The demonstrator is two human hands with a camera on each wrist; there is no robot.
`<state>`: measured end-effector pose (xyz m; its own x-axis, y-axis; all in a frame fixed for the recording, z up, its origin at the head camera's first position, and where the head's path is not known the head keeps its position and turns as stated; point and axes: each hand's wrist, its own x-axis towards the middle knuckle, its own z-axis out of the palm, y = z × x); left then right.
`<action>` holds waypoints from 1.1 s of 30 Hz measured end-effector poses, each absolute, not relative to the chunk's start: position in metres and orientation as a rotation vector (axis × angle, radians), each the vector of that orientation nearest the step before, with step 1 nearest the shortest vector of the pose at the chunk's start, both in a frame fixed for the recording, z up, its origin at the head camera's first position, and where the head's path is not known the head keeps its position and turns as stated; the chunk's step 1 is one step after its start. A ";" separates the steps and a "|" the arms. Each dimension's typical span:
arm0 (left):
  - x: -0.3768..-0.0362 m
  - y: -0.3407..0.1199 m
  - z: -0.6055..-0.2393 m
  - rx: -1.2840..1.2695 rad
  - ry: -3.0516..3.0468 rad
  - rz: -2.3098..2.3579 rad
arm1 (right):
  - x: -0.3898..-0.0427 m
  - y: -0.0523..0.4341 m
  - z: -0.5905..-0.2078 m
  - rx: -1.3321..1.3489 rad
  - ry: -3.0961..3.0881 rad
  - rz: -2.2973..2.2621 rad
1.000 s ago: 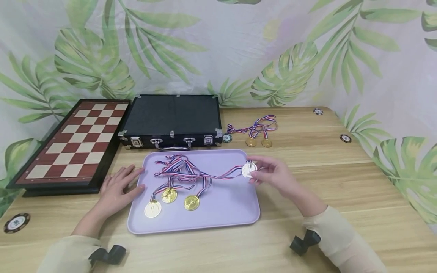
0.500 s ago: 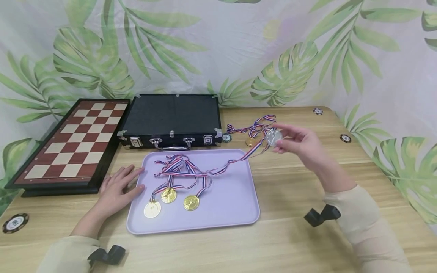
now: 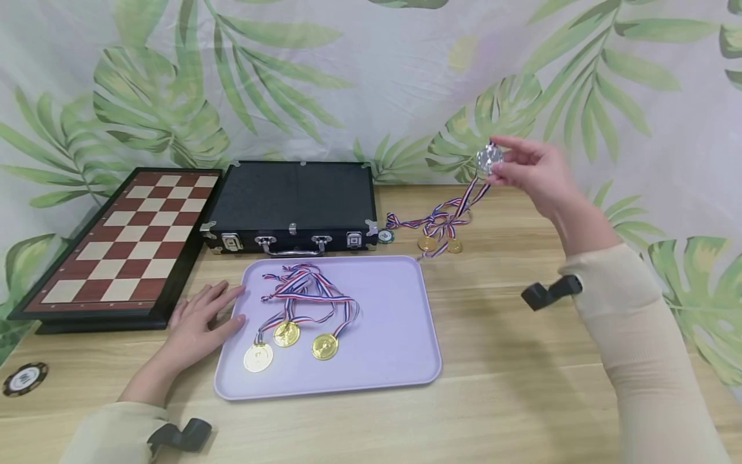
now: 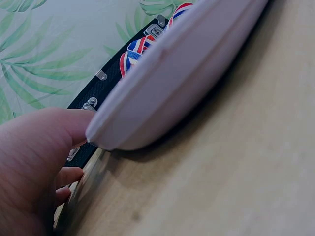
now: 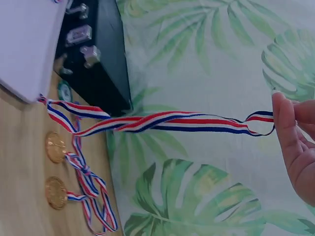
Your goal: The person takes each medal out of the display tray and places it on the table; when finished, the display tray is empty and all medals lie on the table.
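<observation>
My right hand (image 3: 536, 169) pinches a silver medal (image 3: 489, 158) above the back right of the table. The medal's striped ribbon (image 5: 162, 120) hangs down from it, its lower end close to the tray's corner. Below lie two bronze-coloured medals (image 3: 427, 243) with tangled ribbons. The lavender tray (image 3: 394, 348) carries several gold-toned medals, among them a gold medal (image 3: 324, 346) and a paler one (image 3: 257, 357), their ribbons bunched at the back. At the tray's left edge rests my left hand (image 3: 199, 325), fingers spread; its thumb touches the rim in the left wrist view.
A black case (image 3: 295, 196) with metal clasps stands behind the tray. To its left is a chessboard box (image 3: 136, 241). A poker chip (image 3: 26, 379) lies at the front left and another chip (image 3: 385, 236) by the case. A leaf-patterned cloth (image 3: 371, 77) hangs behind the table.
My right hand has lifted the silver medal from over the tray's right edge up and back to the right, drawing its ribbon off the tray. My left hand has stayed put.
</observation>
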<state>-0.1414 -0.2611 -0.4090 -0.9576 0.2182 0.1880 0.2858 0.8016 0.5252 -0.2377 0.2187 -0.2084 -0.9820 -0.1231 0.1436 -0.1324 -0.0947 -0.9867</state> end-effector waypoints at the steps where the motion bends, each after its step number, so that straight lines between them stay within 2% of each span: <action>1: -0.141 -0.261 -0.409 -0.401 -2.871 -0.863 | -0.244 0.217 -0.204 0.265 -2.118 2.297; 7: -0.138 -0.263 -0.409 -0.397 -2.870 -0.861 | -0.280 0.204 -0.191 0.120 -2.140 2.293; 13: -0.137 -0.260 -0.409 -0.399 -2.875 -0.865 | -0.303 0.212 -0.200 0.025 -2.121 2.307; 23: -0.140 -0.260 -0.407 -0.385 -2.884 -0.851 | -0.313 0.253 -0.259 -0.079 -2.397 2.157; 33: -0.141 -0.261 -0.408 -0.396 -2.879 -0.849 | -0.315 0.271 -0.305 -0.114 -2.550 2.073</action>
<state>-0.1413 -0.2609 -0.4083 -0.9595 0.2159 0.1811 0.2796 0.8092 0.5168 -0.3151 0.2714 -0.3051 -0.9869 -0.0388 -0.1567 0.1455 0.2074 -0.9674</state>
